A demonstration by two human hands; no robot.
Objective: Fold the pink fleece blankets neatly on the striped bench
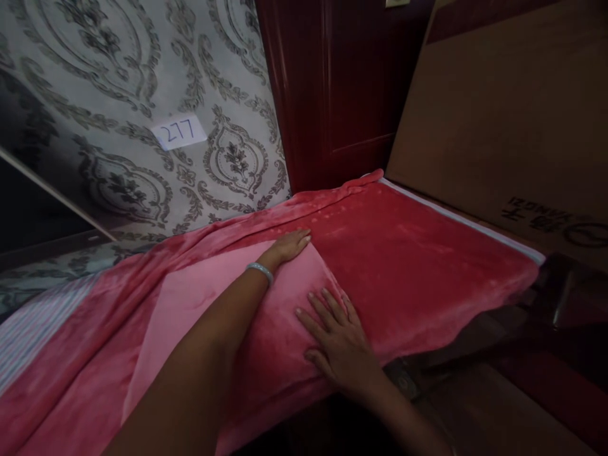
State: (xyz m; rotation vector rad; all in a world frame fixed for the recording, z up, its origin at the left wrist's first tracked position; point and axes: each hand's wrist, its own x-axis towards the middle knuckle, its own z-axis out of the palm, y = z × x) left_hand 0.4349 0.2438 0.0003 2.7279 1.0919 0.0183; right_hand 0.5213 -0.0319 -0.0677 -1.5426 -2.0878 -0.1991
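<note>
A folded piece of pink plush cloth (199,291) lies on a red plush blanket (403,266). Near the far corner of the cloth, my left hand (289,246) rests palm down with its fingers stretched out; a pale bangle (260,272) circles that wrist. Closer to the front edge, my right hand (339,339) presses flat on the cloth with its fingers spread. Neither hand grips anything. The blanket is rumpled into long folds along the left and back, and its front edge hangs down.
Patterned wallpaper (142,164) carrying a paper marked 277 (179,132) rises behind. A dark red panelled door (351,76) stands at the back, and a large cardboard box (503,120) leans at the right. Striped fabric (42,329) shows at the left.
</note>
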